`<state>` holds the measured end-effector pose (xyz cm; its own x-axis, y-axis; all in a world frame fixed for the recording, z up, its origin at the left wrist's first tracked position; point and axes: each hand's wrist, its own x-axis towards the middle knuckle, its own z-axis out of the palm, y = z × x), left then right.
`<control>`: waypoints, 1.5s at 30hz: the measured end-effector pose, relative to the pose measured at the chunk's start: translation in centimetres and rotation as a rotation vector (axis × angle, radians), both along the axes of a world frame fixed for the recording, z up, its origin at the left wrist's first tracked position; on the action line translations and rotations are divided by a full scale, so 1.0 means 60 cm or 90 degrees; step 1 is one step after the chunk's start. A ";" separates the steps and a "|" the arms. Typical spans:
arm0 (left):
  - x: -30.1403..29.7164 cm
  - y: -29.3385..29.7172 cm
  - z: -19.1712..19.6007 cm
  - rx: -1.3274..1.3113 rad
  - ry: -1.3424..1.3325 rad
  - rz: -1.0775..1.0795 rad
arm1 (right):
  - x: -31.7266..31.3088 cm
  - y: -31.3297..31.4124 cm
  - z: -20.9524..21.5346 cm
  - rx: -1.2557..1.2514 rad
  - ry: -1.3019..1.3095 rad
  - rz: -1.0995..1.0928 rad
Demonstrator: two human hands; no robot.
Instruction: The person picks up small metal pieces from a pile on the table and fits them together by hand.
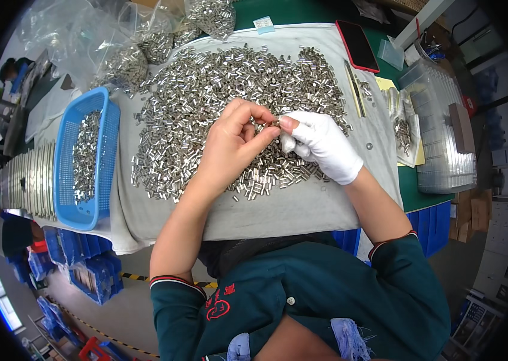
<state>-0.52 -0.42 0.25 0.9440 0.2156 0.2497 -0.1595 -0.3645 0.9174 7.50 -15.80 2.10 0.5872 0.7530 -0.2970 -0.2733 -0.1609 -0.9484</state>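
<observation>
Over a wide heap of small shiny metal cylinders point(206, 90), my two hands meet with their fingertips together. My bare left hand point(233, 141) is closed in a pinch of thumb and forefinger. My right hand point(320, 143), in a white glove that leaves the thumb tip bare, also pinches at the same spot. Between the fingertips is a small metal piece point(275, 123), mostly covered by the fingers; its exact shape is hard to see. The heap lies on a light grey cloth point(254, 219) and spreads beneath both hands.
At left stands a blue plastic basket point(107, 174) partly filled with cylinders. Clear bags point(125, 66) of cylinders lie at the back left. Tweezers point(355, 90), a red-edged phone point(357, 47), a small bag of parts point(403, 129) and stacked clear plastic trays point(440, 132) are at right.
</observation>
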 end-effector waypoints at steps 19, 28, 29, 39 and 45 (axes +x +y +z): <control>-0.005 0.041 0.006 0.427 0.153 -0.008 | 0.030 -0.007 -0.041 0.324 0.566 0.065; -0.003 0.022 -0.004 0.396 0.131 -0.045 | 0.024 -0.003 -0.038 0.276 0.547 -0.011; -0.002 0.022 -0.005 0.396 0.131 -0.043 | 0.023 -0.002 -0.039 0.275 0.547 -0.009; 0.001 0.017 0.007 0.169 0.043 0.035 | 0.012 0.003 -0.025 0.177 0.416 -0.038; 0.002 0.011 0.003 0.084 -0.051 -0.008 | 0.003 0.005 -0.027 0.102 0.229 -0.023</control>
<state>-0.38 0.25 0.43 0.9223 0.1649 0.3496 -0.2352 -0.4784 0.8461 7.70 -15.48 0.46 0.4938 0.7875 -0.3687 -0.5953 -0.0029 -0.8035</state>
